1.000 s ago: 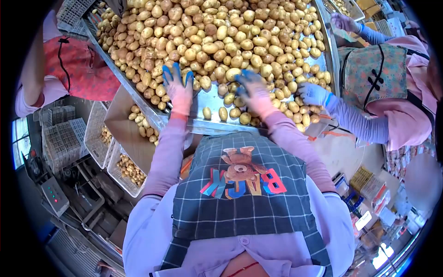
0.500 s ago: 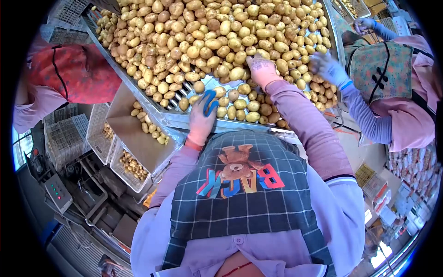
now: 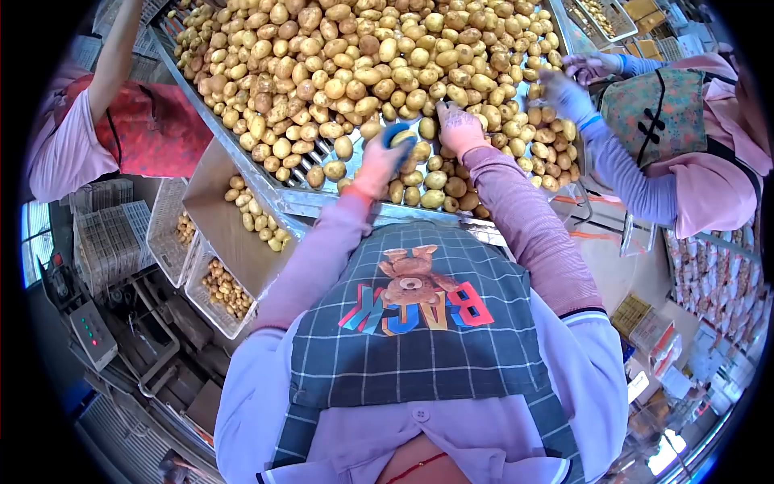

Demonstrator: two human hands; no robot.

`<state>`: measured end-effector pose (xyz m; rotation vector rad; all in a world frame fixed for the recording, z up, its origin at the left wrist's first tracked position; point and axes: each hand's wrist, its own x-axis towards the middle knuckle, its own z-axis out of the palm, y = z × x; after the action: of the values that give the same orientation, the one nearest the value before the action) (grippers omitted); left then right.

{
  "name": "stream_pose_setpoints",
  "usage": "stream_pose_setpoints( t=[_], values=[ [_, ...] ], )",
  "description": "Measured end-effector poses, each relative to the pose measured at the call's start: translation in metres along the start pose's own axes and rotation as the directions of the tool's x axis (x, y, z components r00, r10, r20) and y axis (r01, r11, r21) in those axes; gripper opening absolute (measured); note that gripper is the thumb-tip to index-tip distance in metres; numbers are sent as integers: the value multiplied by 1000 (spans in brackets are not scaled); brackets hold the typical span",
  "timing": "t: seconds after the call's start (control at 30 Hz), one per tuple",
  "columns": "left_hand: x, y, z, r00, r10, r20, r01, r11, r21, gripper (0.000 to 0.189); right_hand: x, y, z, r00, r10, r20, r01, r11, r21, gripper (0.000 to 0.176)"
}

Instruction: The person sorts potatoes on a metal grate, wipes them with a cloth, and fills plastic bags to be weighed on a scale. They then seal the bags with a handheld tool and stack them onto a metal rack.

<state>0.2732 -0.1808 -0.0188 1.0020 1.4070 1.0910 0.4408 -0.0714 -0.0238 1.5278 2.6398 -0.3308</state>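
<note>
A big heap of potatoes (image 3: 322, 60) covers the metal sorting table (image 3: 278, 196) in front of me. My left hand (image 3: 382, 161), in a pale glove with blue fingers, is near the table's front edge, with its fingers curled around a potato (image 3: 401, 139). To its right, my right hand (image 3: 459, 129), in a pink-and-grey glove, reaches into the front of the heap. Its visible fingers are apart and touch potatoes; some fingertips are hidden. Between and below my hands lie several loose potatoes on the bare metal.
At the right, a co-worker's gloved hand (image 3: 567, 97) is over the heap's edge. Another person in a red apron (image 3: 145, 129) stands at the left. Below the table's left edge are a cardboard-sided bin (image 3: 218, 189) and a white crate (image 3: 230, 321) holding potatoes.
My left hand has moved right and up, closer to my right hand, and its fingers have curled around a potato. My right hand has shifted slightly. The left person's arm has risen.
</note>
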Motion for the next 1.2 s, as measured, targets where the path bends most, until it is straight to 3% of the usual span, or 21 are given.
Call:
stream_pose_setpoints(
  t=[0.03, 0.1, 0.2, 0.23, 0.3, 0.37, 0.43, 0.5, 0.57, 0.6, 0.63, 0.67, 0.73, 0.83, 0.87, 0.93, 0.97, 1.0, 1.1, 1.17, 1.2],
  values=[
    [-21, 13, -8, 968, -249, 14, 232, 882, -410, 41, 2, 2, 1, 1000, 0, -1, 0, 1000, -31, 34],
    [-48, -7, -25, 920, -295, 259, 378, 494, -783, 46, 6, 4, 2, 1000, -6, 11, 7, 996, -92, 28],
    [-98, -12, -46, 880, -139, 454, 465, 57, -884, 51, 14, 16, -25, 992, -35, 121, 34, 999, 14, 27],
    [-117, -2, -36, 983, -154, 98, 179, 703, -689, 35, 16, 23, -29, 994, -72, 86, 69, 997, 33, 28],
    [-138, -14, -49, 994, -109, -9, 90, 859, -504, 39, 4, 25, -60, 992, 51, 113, -85, 943, 321, 35],
    [-157, -14, -59, 996, 8, -84, -29, 970, -242, 41, -29, 26, -68, 997, -26, 68, -25, 751, 660, 37],
    [-163, -9, -57, 990, -99, -101, 50, 913, -406, 40, -80, 8, -57, 957, -286, 50, 274, 947, 165, 36],
    [-158, -8, -53, 991, -65, -119, 38, 976, -213, 47, -116, -3, -28, 912, -297, 283, 281, 955, 97, 42],
    [-146, 4, -50, 990, -130, -62, 103, 940, -324, 54, -122, -11, -18, 949, -247, 197, 242, 969, 54, 45],
    [-135, 11, -49, 940, -315, 128, 310, 639, -704, 55, -120, -9, -13, 957, -212, 197, 185, 972, 146, 44],
    [-129, 16, -47, 844, -381, 377, 463, 164, -871, 56, -117, -10, -20, 945, -123, 303, 61, 976, 208, 43],
    [-126, 3, -31, 956, -175, 234, 289, 695, -659, 56, -118, -3, -17, 939, -95, 329, -15, 948, 317, 43],
    [-110, -3, -24, 951, -143, 275, 257, 859, -443, 56, -123, 10, -4, 938, -78, 339, -108, 860, 498, 50],
    [-85, -53, -10, 884, -247, 397, 457, 635, -623, 54, -132, -11, -8, 899, -47, 436, -203, 837, 509, 82],
    [-80, -45, -3, 888, -214, 407, 424, 725, -543, 52, -126, -19, -10, 892, 18, 451, -254, 847, 468, 82],
    [-81, -6, 0, 759, -357, 544, 643, 284, -711, 41, -116, -32, -4, 928, 111, 356, -263, 872, 413, 76],
    [-82, -7, 3, 765, -359, 534, 636, 291, -715, 41, -112, -29, 4, 931, 100, 352, -252, 872, 419, 76],
    [-82, -11, 2, 833, -323, 449, 540, 650, -535, 44, -105, -21, 13, 933, 134, 334, -296, 814, 500, 70],
    [-82, -42, -17, 800, -236, 552, 575, 41, -817, 57, -106, -15, -1, 872, 276, 404, -488, 437, 755, 57],
    [-89, -31, -21, 824, -272, 497, 518, 6, -855, 62, -115, -33, -12, 938, 239, 250, -333, 430, 839, 57],
    [-88, -30, -21, 827, -272, 493, 511, -3, -860, 62, -119, -50, -19, 963, 248, 104, -241, 623, 744, 68]
  ],
)
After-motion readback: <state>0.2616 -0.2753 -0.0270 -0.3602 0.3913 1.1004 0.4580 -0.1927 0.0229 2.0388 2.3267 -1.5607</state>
